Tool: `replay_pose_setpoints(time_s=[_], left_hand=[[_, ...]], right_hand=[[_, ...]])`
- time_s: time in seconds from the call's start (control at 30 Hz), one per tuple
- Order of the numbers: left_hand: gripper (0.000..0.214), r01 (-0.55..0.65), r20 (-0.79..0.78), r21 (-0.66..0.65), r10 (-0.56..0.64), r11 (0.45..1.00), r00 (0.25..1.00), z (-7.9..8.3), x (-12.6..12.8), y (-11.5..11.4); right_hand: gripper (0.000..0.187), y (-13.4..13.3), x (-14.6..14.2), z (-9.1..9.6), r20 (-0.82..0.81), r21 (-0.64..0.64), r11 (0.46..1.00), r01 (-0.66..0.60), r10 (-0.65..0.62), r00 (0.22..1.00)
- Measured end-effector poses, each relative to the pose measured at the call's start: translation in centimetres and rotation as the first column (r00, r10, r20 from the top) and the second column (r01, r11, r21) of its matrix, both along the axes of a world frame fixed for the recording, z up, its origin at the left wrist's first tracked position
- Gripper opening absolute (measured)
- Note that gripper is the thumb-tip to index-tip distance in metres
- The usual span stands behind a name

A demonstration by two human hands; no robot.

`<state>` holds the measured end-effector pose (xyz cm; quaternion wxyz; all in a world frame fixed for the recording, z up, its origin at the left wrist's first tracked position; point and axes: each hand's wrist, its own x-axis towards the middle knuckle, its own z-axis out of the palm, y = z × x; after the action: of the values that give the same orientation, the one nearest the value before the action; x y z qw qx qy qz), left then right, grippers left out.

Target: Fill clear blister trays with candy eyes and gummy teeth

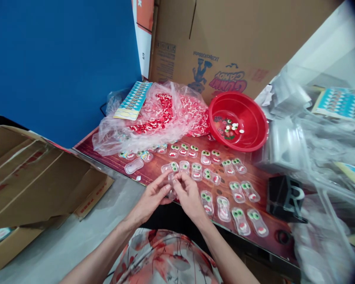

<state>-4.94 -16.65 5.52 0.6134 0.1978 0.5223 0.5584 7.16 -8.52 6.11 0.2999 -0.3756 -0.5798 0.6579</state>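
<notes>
My left hand point(156, 189) and my right hand point(185, 190) meet at the front edge of the table, both closed on one small clear plastic blister pack point(171, 185). Fingers cover most of it, so its contents are hard to make out. Just beyond my hands and to the right lie several clear packs, each with green eye-shaped candies and a red-and-white mouth piece, such as this pack point(223, 209). An unfilled clear blister tray point(134, 166) rests left of my hands.
A plastic bag of red-and-white mouth pieces point(165, 114) lies at the back, with a blue printed sheet point(133, 100) on it. Beside it stands a red basin point(254, 134) holding a few eye pieces. A black tape dispenser point(285, 197) and stacked clear plastic point(284, 142) are at right, cardboard boxes point(32, 177) at left.
</notes>
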Motion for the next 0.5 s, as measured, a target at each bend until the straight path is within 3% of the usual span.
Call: replay_pose_setpoints(time_s=[0.07, 0.13, 0.2, 0.3, 0.4, 0.5], left_hand=[[0.063, -0.039, 0.05, -0.009, 0.04, 0.999, 0.998, 0.0, -0.2, 0.0], [0.057, -0.085, 0.122, -0.018, 0.086, 0.996, 0.989, 0.1, -0.8, -0.1], [0.046, -0.107, 0.185, -0.029, 0.11, 0.994, 0.977, 0.1, -1.3, -0.2], [0.031, -0.056, 0.201, -0.069, 0.069, 0.996, 0.977, -0.2, -1.4, -0.3], [0.034, 0.048, 0.15, -0.071, -0.037, 0.996, 0.988, -0.7, -0.5, 0.0], [0.036, 0.099, 0.131, -0.043, -0.093, 0.994, 0.987, -1.3, 0.4, 0.8]], right_hand=[[0.017, 0.2, 0.0, -0.1, -0.085, -0.154, 0.987, 0.047, -0.061, 0.995], [0.021, 0.6, 0.4, -0.3, -0.195, -0.367, 0.928, 0.073, -0.153, 0.969], [0.023, 1.1, 1.2, -0.5, -0.257, -0.488, 0.87, 0.074, -0.224, 0.94], [0.021, 1.2, 2.5, -0.5, -0.288, -0.495, 0.869, 0.018, -0.183, 0.94], [0.02, 0.9, 3.1, -0.6, -0.327, -0.486, 0.87, -0.075, -0.102, 0.94], [0.021, 0.8, 3.0, -1.3, -0.273, -0.463, 0.885, -0.039, -0.1, 0.957]])
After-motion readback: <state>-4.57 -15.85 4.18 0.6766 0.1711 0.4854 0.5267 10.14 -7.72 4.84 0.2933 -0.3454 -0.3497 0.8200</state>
